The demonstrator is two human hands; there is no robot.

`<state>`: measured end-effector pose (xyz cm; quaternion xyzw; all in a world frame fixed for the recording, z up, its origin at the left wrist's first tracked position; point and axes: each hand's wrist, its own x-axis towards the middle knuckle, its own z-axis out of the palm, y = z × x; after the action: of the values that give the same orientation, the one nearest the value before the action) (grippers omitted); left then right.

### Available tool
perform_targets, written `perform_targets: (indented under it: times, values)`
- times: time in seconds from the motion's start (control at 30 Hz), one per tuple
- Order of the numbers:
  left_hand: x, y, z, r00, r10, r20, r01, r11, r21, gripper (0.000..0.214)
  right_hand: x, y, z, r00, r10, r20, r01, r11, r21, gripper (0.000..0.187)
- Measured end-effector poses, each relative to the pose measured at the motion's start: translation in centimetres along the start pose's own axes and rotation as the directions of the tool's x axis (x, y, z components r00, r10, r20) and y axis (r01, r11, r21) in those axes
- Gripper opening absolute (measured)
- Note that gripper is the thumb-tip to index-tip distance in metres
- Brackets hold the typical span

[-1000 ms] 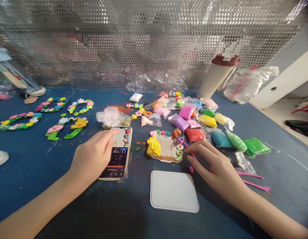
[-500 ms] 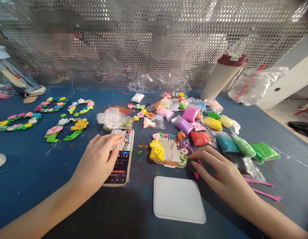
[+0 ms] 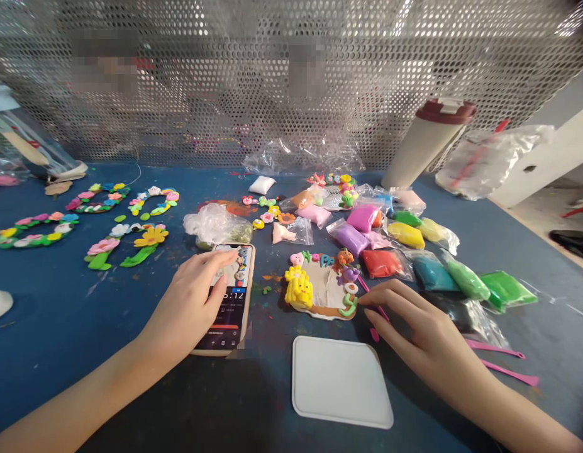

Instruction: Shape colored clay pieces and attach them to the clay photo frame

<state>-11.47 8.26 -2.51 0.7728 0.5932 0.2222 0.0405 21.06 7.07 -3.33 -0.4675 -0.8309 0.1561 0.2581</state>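
My left hand [image 3: 190, 302] rests on a phone [image 3: 229, 308] lying flat on the blue table [image 3: 60, 327], fingers spread over its lit screen. My right hand [image 3: 414, 330] lies on the table just right of a small clay plaque [image 3: 322, 286] with yellow, orange and green figures on it. Its fingers are stretched out, with the fingertips touching a thin pink tool [image 3: 372, 302] beside the plaque. A white square board [image 3: 341, 380] lies in front, between the two hands.
Several bags of coloured clay [image 3: 404, 236] lie at the right, with more pink tools [image 3: 503, 358] near them. Clay flower wreaths [image 3: 102, 220] sit at the left. A cup with a red lid [image 3: 427, 145] and plastic bags stand before a perforated metal screen [image 3: 291, 75].
The view shifted slightly, so the table's contents sit a little lower and to the right. My left hand's fingers slid over the phone screen. My right hand stays by the plaque.
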Motion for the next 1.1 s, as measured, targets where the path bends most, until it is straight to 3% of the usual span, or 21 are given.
perform_targets:
  times: [0.2,0.33,0.5,0.63,0.73,0.87,0.97,1.1]
  values:
    - [-0.2,0.8,-0.8,0.982,0.097,-0.164,-0.096,0.995,0.014,0.031,-0.1,-0.3,-0.2,1.0,0.007,-0.024,-0.008,1.0,-0.011,0.013]
    - [-0.3,1.3,-1.1,0.962,0.159,-0.221,-0.154,0.987,0.037,0.025,0.0,-0.1,-0.5,0.987,0.045,-0.156,-0.055,0.997,-0.059,0.012]
    - [-0.8,1.8,-1.5,0.893,0.28,-0.352,-0.286,0.957,0.035,0.013,0.0,0.4,-2.2,0.958,0.112,-0.264,-0.145,0.983,-0.11,0.004]
    - [-2.1,3.6,-1.3,0.88,0.346,-0.324,-0.38,0.924,-0.046,0.021,0.0,0.9,-4.6,0.918,0.202,-0.34,-0.26,0.956,-0.133,0.025]
    - [-3.7,6.1,0.2,0.846,0.511,-0.154,-0.532,0.827,-0.18,0.025,0.1,1.6,-5.7,0.911,0.203,-0.36,-0.282,0.942,-0.183,0.024]
    - [-5.1,9.1,2.8,0.729,0.682,-0.06,-0.684,0.724,-0.093,0.031,0.8,3.2,-5.2,0.937,0.137,-0.322,-0.218,0.948,-0.231,0.015]
    - [-5.1,9.8,3.7,0.697,0.716,0.036,-0.717,0.697,0.02,0.038,1.2,4.6,-4.7,0.945,0.128,-0.303,-0.207,0.947,-0.246,0.02]
    - [-4.8,9.3,3.8,0.655,0.755,0.023,-0.751,0.648,0.129,0.033,1.3,6.3,-5.5,0.928,0.144,-0.343,-0.236,0.941,-0.243,0.03]
